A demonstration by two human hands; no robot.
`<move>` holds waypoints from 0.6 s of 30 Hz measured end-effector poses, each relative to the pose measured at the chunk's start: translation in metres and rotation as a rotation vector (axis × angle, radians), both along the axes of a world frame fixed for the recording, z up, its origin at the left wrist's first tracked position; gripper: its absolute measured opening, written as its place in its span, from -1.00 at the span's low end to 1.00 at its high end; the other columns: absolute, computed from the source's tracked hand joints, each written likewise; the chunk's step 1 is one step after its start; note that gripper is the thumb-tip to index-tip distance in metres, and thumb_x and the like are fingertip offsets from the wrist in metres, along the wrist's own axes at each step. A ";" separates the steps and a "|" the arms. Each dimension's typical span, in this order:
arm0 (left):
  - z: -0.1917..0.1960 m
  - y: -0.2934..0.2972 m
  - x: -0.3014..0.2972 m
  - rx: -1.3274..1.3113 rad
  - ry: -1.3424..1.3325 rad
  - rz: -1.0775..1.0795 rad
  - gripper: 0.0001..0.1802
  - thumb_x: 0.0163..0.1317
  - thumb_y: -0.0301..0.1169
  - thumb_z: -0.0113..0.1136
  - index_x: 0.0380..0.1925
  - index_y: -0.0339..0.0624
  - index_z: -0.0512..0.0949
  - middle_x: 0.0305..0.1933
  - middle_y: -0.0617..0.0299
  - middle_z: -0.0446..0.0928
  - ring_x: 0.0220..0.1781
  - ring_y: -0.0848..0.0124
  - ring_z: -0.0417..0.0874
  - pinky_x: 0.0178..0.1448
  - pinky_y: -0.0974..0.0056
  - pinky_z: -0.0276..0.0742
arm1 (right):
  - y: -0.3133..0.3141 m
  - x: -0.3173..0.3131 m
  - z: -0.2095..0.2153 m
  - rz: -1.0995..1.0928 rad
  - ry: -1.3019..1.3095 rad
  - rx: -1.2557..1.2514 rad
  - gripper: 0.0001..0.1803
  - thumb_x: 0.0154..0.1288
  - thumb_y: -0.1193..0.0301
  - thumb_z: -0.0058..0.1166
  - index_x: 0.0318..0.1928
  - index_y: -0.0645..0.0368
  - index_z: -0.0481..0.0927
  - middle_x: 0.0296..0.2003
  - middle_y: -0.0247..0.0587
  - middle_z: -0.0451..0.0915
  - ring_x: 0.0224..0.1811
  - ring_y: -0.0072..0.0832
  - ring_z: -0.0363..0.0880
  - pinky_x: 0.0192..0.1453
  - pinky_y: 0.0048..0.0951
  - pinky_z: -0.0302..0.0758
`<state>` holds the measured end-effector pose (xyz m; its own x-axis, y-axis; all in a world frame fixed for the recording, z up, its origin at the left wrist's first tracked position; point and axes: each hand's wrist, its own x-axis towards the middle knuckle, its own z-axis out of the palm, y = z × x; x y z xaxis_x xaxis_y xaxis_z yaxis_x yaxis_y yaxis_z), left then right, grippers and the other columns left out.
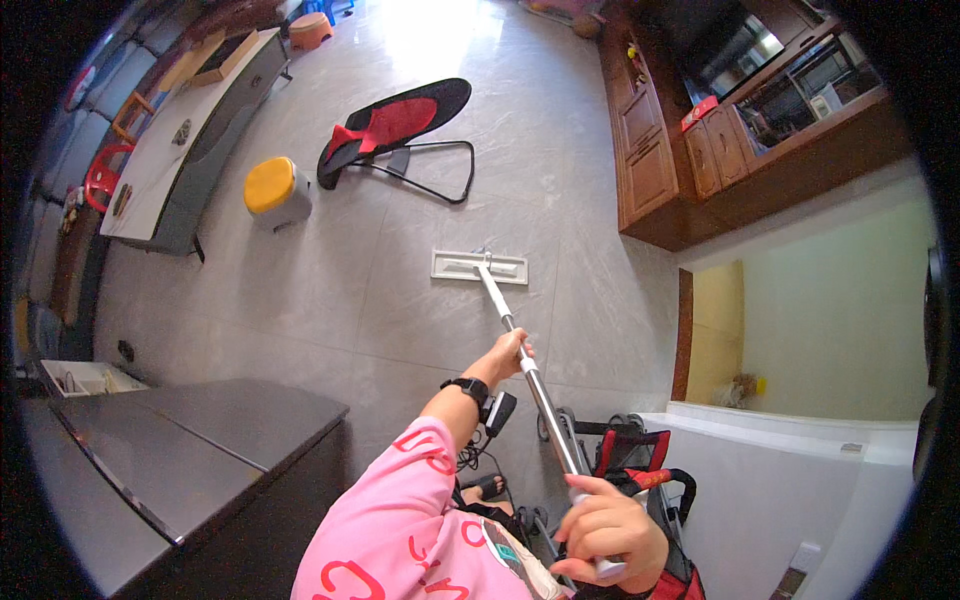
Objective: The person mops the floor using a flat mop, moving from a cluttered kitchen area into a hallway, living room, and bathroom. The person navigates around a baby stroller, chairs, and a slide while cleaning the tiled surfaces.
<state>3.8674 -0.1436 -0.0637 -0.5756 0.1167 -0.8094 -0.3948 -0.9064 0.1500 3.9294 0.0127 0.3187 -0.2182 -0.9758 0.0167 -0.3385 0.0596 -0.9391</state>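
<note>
A flat mop with a white rectangular head (441, 267) lies against the grey tiled floor, in front of me. Its silver pole (550, 415) slants from the head back toward my body. My left hand (510, 352), stretched forward with a black watch on the wrist, is wrapped round the lower part of the pole. Closer to me, my right hand (615, 530) is closed round the white grip at the pole's upper end. A pink sleeve with red letters (400, 520) covers my left upper arm.
A red and black baby bouncer (400, 125) and a yellow-topped stool (270, 187) stand ahead to the left, near a low table (165, 165). A wooden cabinet (650, 150) lines the right. Beside me are a folded stroller (635, 450) and a dark cabinet (220, 440).
</note>
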 end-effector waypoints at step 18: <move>0.034 0.006 0.043 0.063 0.024 0.015 -0.82 0.06 -0.34 -0.08 -0.39 -0.19 0.27 -0.53 0.21 0.35 -0.54 0.32 0.45 -0.47 0.16 0.46 | -0.073 -0.027 0.030 0.325 -0.210 -0.594 -0.70 -0.06 0.59 0.02 -0.79 0.14 0.25 -0.79 -0.29 0.31 -0.81 -0.46 0.30 -0.77 -0.45 0.16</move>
<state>3.9101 -0.1376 -0.0300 -0.5967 0.1582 -0.7867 -0.3781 -0.9201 0.1018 3.9026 -0.0602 0.3490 0.0259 -0.8309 0.5559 -0.0602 -0.5563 -0.8288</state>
